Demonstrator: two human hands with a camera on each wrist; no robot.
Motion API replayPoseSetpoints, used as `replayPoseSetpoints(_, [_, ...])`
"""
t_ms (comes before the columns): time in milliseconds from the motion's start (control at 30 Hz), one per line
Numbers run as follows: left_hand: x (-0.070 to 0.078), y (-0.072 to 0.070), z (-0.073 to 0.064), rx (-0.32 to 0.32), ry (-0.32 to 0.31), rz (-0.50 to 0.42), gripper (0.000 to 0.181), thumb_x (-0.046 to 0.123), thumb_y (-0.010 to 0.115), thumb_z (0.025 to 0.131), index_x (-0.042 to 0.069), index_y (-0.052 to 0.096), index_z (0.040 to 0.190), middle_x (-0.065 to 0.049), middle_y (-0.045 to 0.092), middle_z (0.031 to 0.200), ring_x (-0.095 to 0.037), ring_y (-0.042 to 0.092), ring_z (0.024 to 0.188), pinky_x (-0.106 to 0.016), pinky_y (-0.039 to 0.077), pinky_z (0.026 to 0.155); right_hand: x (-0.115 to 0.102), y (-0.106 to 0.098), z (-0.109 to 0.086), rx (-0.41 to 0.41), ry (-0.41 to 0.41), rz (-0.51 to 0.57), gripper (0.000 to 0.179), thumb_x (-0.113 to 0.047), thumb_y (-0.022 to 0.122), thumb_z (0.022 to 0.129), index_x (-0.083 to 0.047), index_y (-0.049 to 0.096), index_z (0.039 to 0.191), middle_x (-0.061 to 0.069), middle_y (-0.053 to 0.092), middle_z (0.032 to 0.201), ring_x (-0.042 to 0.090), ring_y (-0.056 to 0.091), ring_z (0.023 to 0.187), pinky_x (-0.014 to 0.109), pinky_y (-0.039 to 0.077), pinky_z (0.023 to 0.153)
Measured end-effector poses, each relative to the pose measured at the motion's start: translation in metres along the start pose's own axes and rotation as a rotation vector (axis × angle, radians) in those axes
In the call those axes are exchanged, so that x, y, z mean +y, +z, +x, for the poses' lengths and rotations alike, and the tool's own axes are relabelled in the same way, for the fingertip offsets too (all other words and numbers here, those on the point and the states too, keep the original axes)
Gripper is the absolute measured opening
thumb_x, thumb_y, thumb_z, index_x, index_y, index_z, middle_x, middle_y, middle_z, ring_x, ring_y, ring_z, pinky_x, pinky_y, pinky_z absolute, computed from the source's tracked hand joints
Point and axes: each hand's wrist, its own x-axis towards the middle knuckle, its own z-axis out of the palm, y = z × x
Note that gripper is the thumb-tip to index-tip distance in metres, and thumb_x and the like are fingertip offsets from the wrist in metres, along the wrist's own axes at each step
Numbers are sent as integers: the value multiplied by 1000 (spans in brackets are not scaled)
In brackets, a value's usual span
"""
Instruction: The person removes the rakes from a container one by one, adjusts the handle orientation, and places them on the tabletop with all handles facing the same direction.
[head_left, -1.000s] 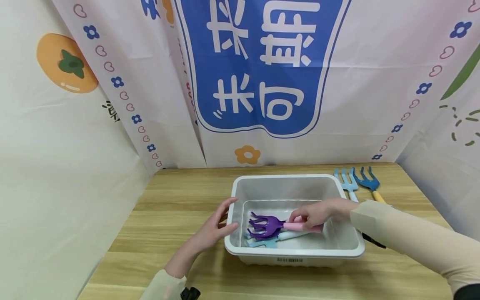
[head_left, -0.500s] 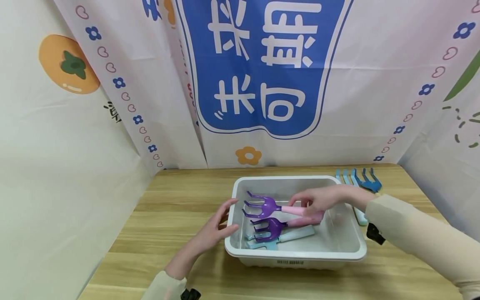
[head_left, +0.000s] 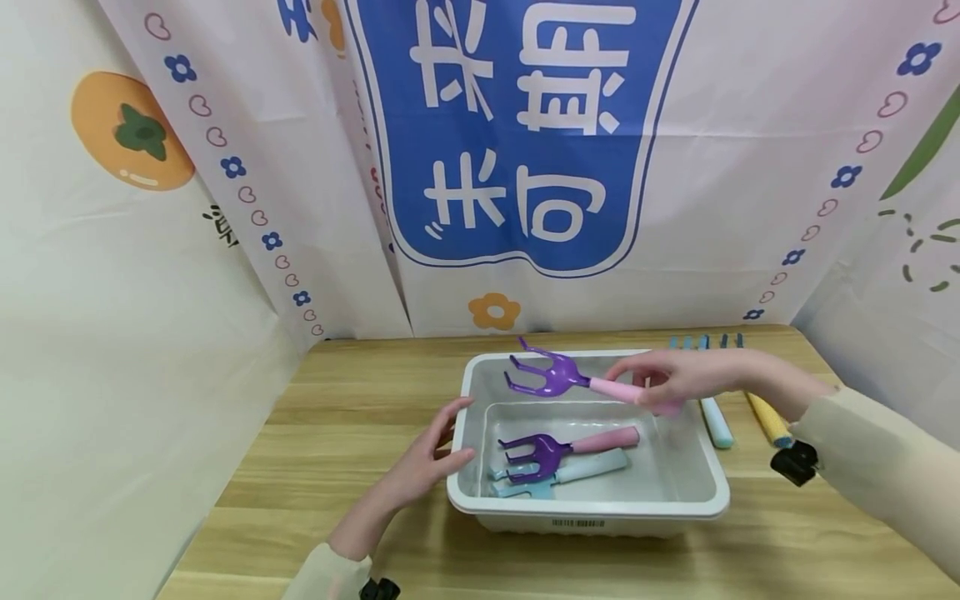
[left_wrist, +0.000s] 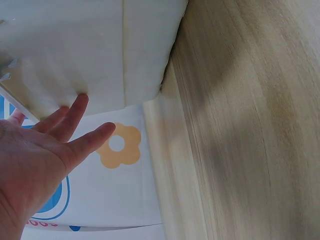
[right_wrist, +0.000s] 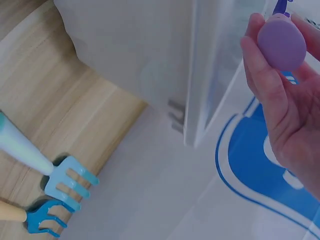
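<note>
My right hand (head_left: 678, 375) pinches the pink handle of a purple three-tined hand rake (head_left: 557, 377), which is raised over the back of a grey plastic bin (head_left: 592, 506). In the right wrist view, the butt of that handle (right_wrist: 282, 42) shows between fingers and thumb. Down in the bin lies a second purple rake (head_left: 546, 456) with a pink handle. Beside and partly under it are light blue tools, one with a pale blue handle (head_left: 596, 467). Straight, spread fingers of my left hand (head_left: 427, 458) rest against the bin's left side.
Right of the bin, on the wooden table (head_left: 360, 417), lie a light blue hand fork (right_wrist: 70, 180) and a blue rake (right_wrist: 46, 216) with a yellow handle (head_left: 767, 417). My right forearm partly covers them in the head view. A printed cloth (head_left: 337, 208) hangs behind the table.
My right hand has lifted one purple rake up from the bin, towards its back and right. The other purple rake stays in the bin. My left hand has not moved.
</note>
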Motion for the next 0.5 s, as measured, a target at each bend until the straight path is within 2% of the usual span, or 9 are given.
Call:
replayPoseSetpoints(200, [0,-1,0,7,-11,1,65,14,59,96,18,26,151,-24,29,150,-41,38,131,-51,40,100,6,-3,-25,80,-31,-3,46,-15,61,95,-10,48,139,10,54,106,27,49,91,36,45,74])
replayPoseSetpoints(367, [1,-1,1,8,-13,-7,65,12,59,96,17,26,151,-24,30,150,-40,38,131,-51,40,100,18,-1,-46,137,-43,55,45,-13,59,97,-6,45,139,12,53,100,27,50,86,33,48,67])
replayPoseSetpoints(500, [1,-1,1,5,-13,-13,65,11,59,96,17,26,151,-25,29,150,-40,38,131,-51,40,100,28,2,-62,174,-89,100,43,-10,55,99,-4,42,139,15,54,101,26,54,83,33,50,64])
